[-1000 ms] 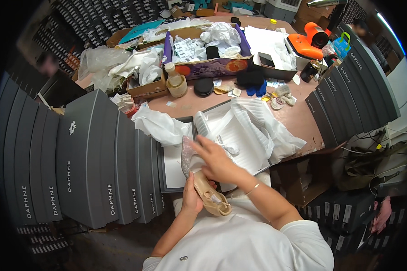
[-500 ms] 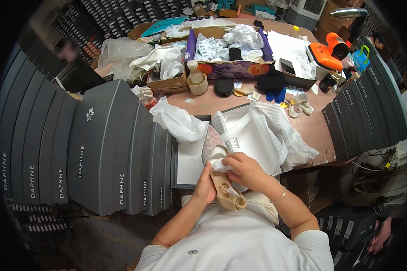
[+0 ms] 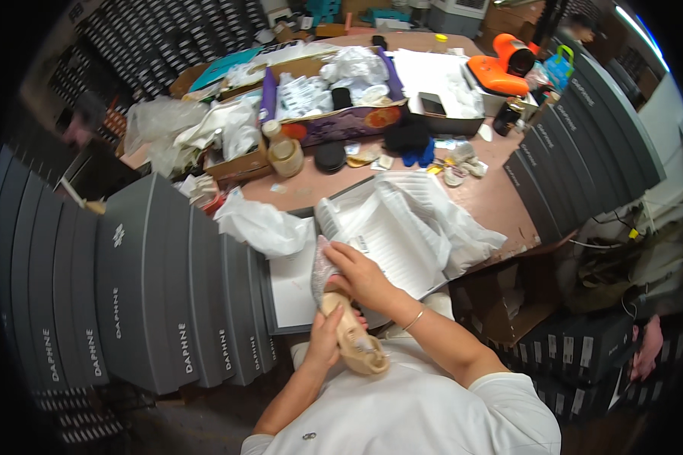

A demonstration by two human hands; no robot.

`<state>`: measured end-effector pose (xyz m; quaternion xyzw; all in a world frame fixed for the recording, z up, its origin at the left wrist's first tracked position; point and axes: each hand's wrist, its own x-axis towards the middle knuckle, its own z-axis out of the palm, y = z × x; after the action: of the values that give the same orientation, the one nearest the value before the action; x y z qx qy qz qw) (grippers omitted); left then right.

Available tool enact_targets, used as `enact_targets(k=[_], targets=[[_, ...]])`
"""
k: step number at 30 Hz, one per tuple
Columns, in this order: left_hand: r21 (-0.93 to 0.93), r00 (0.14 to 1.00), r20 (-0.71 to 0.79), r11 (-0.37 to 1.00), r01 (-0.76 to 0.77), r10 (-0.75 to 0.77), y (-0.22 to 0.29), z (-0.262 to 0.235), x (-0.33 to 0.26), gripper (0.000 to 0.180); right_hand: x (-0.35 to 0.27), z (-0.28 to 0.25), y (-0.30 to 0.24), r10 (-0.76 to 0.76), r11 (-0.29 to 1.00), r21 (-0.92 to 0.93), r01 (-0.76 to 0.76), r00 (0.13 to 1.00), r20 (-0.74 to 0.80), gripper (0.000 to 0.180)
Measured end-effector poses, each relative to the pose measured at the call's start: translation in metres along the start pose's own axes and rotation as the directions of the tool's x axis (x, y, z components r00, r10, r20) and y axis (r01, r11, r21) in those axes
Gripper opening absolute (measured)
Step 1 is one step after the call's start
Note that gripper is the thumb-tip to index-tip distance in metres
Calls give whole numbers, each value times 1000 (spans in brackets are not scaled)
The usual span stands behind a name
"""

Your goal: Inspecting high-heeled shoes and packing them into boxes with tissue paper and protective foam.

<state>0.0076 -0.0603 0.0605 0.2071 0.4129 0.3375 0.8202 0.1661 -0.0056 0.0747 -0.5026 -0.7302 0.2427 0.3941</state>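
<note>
A beige shoe [image 3: 354, 340] with a glittery pink pointed toe is held in front of my body, toe pointing away and heel strap toward me. My left hand [image 3: 325, 339] wraps round its middle from the left. Over the toe part, my right hand [image 3: 364, 280] has its fingers closed on the glittery upper; the inside of the toe is hidden behind it. Just beyond lies an open shoebox [image 3: 290, 329] with a white inside, and white tissue paper [image 3: 402, 224] spreads in and over its right side. Another crumpled white sheet [image 3: 259, 224] lies at its left edge.
Dark grey shoeboxes [image 3: 133, 303] stand in a row at the left, others [image 3: 584, 152] at the right. Behind the open box are a bottle [image 3: 284, 155], a round black tin [image 3: 329, 158], a purple carton [image 3: 334, 126] of paper and an orange tool [image 3: 497, 76].
My right hand has moved forward from the shoe's opening onto the toe. The white paper wad in its fingers no longer shows. The whole view has shifted and tilted.
</note>
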Motion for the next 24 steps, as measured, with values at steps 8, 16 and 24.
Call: enact_targets(k=[8,16,24], targets=[[693,610,-31,457,-558,792,92,-20,12,60,-42,-158,73,302,795,-438,-420,899,-316,57],[647,656,473,274,-712,589,57,73,18,45,-107,-190,152,472,695,-418,-585,810,-349,25],[336,832,488,823,-457,263,-14,120,28,113,-43,-183,-17,400,916,169,-363,809,-430,14]])
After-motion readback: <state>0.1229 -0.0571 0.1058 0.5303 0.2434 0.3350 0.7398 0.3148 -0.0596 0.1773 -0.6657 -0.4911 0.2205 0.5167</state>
